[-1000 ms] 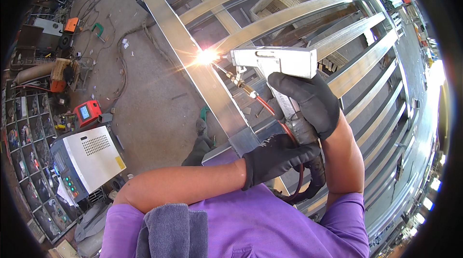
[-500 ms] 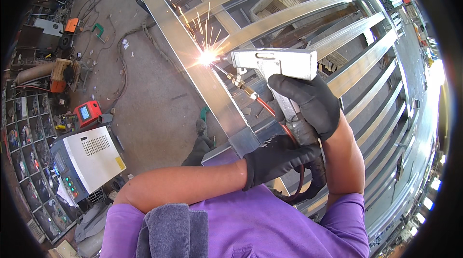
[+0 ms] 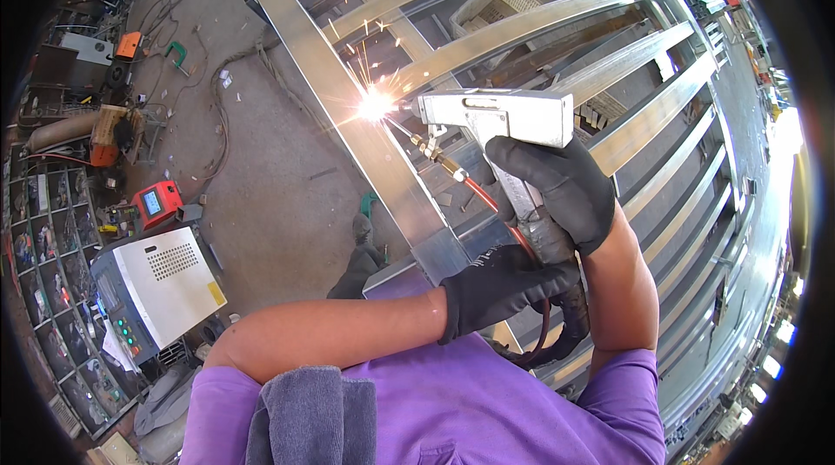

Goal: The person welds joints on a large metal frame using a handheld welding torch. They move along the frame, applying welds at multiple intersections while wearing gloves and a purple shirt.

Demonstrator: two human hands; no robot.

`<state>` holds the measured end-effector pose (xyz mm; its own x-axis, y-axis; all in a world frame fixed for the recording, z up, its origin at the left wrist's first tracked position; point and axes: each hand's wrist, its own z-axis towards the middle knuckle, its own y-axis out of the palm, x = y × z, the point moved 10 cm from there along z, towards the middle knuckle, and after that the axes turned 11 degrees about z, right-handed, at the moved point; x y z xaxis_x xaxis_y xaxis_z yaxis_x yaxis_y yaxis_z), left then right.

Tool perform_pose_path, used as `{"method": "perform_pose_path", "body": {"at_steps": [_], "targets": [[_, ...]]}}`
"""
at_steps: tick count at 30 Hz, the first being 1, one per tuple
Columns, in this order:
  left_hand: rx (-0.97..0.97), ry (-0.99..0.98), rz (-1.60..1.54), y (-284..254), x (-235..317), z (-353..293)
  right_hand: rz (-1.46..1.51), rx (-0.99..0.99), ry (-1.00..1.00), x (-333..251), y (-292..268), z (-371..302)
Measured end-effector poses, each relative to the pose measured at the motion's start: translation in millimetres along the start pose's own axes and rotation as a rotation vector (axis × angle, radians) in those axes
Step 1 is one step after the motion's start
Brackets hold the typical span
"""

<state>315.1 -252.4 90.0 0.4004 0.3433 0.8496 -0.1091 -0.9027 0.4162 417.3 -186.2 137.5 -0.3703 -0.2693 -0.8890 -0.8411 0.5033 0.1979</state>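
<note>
My right hand (image 3: 561, 191), in a black glove, is wrapped round the handle of a silver welding gun (image 3: 522, 114). The gun's nozzle points left, at a bright weld spot (image 3: 376, 106) throwing sparks where a crossbar meets the long side rail of a metal frame (image 3: 326, 73). A thin wire-feed tube (image 3: 444, 160) with brass fittings runs under the nozzle to the glare. Below the grip, my left hand (image 3: 504, 287), also in a black glove, is closed round the gun's dark cable (image 3: 571, 317) and the red hose; its fingertips are partly hidden.
A white and grey machine (image 3: 170, 269) with lit buttons stands at the left beside a red box with a screen (image 3: 158, 204). A compartmented rack (image 3: 52, 291) of small parts lies farther left. Green clamps (image 3: 177, 56) and cables lie on the floor. A pale crate (image 3: 513, 4) shows beneath the frame.
The spark spray has changed shape, and the weld glare keeps burning at nearly the same place. Both hands and the welding gun have hardly moved.
</note>
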Motion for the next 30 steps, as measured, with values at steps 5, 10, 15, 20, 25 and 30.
{"method": "perform_pose_path", "body": {"at_steps": [5,10,15,20,25,30], "targets": [[0.009,-0.006,0.017,1,0,0,0.02,0.006,-0.008,2,-1,-1],[0.01,-0.009,0.03,2,1,-1,0.092,0.076,0.119,10,-3,-9],[-0.076,0.052,-0.067,14,7,-1,-0.025,0.029,-0.08,0,-5,-8],[-0.045,0.101,0.218,3,17,1,0.074,0.029,-0.033,-7,-5,-7],[0.039,0.037,0.002,-10,4,-1,0.03,-0.01,-0.125,-10,4,6],[0.048,-0.003,0.021,-16,-3,0,0.018,0.014,-0.015,3,1,13]]}}
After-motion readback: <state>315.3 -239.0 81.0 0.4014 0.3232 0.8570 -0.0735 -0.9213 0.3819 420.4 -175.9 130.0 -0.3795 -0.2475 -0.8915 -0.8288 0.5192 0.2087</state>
